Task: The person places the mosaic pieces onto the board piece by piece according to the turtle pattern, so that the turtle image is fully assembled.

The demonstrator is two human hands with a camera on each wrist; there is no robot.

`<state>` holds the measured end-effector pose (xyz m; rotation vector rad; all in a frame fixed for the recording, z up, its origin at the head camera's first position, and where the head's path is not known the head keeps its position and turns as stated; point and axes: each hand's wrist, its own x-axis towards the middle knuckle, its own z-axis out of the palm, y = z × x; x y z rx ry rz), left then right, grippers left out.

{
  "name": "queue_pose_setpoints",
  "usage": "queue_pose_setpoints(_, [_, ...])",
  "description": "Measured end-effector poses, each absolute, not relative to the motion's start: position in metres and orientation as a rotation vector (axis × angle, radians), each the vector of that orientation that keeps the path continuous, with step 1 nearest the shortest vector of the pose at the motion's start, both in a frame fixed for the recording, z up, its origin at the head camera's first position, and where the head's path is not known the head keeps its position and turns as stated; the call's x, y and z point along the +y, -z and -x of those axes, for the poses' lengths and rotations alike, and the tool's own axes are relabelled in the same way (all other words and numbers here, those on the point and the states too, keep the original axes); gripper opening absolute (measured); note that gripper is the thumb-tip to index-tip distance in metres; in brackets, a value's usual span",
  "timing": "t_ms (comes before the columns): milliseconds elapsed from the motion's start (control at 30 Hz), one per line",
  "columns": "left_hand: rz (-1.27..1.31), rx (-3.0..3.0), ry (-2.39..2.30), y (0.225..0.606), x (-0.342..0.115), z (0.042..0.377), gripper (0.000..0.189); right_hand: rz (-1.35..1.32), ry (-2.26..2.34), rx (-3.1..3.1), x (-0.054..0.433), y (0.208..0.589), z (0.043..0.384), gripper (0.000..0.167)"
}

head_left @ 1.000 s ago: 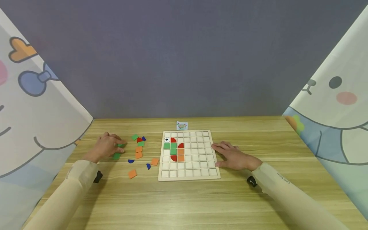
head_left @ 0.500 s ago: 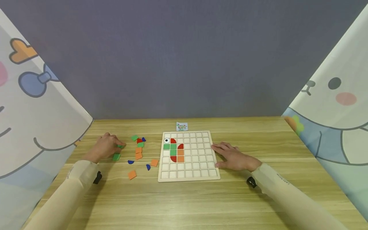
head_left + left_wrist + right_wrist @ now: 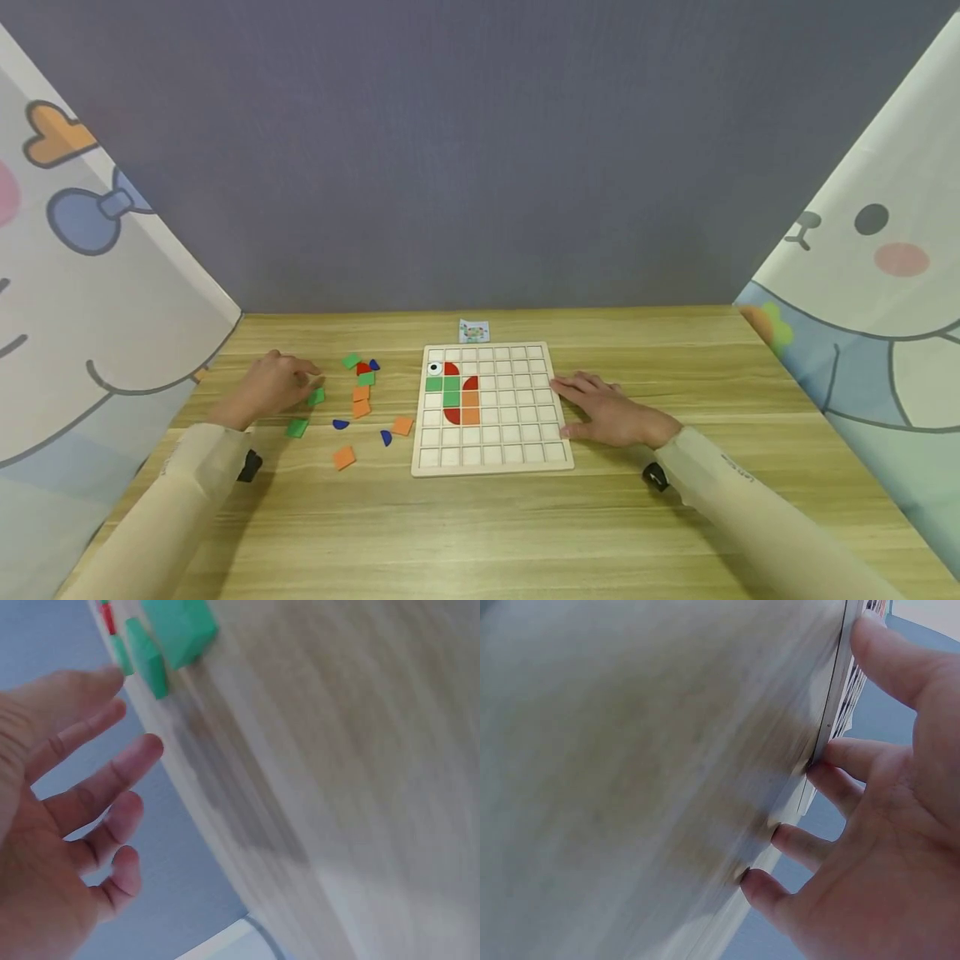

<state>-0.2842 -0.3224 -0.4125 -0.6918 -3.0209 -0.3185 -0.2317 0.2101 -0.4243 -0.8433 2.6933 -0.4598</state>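
Left grip (image 3: 272, 385) — fingers apart, holding nothing | I see the nearest green tile (image 3: 317, 397) just beside it, four o'clock | right grip (image 3: 609, 412) — spread, touching board (image 3: 513, 412) at three o'clock

Your head camera looks forward and down from well back, taking in the bench (image 3: 600, 517) and the grey backdrop (image 3: 480, 167) behind it. Your left wrist view faces your left hand (image 3: 56, 802) closely from its palm side, low and tilted, sharing the green tiles (image 3: 180, 630) with the head view. Your right wrist view, equally close on your right hand (image 3: 885, 825), shares the board (image 3: 517, 408) edge.
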Motion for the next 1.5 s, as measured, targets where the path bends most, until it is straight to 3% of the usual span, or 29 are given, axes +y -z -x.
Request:
queue_pose_setpoints(267, [0.708,-3.084,0.386,0.415,-0.328,0.281,0.014,0.848,0.471,2.688,0.211,0.423,0.232,0.079])
queue_pose_setpoints(500, [0.792,-3.029,0.451,0.421,-0.328,0.282,0.025,0.857,0.458,2.702,0.209,0.424,0.232,0.078])
queue_pose_setpoints(867, [0.767,-3.061,0.528,0.414,-0.317,0.284,0.015,0.838,0.443,2.708,0.208,0.423,0.233,0.079])
queue_pose_setpoints(1500, [1.162,-2.84,0.558,0.384,-0.164,0.281,0.018,0.84,0.474,2.69,0.209,0.425,0.234,0.079])
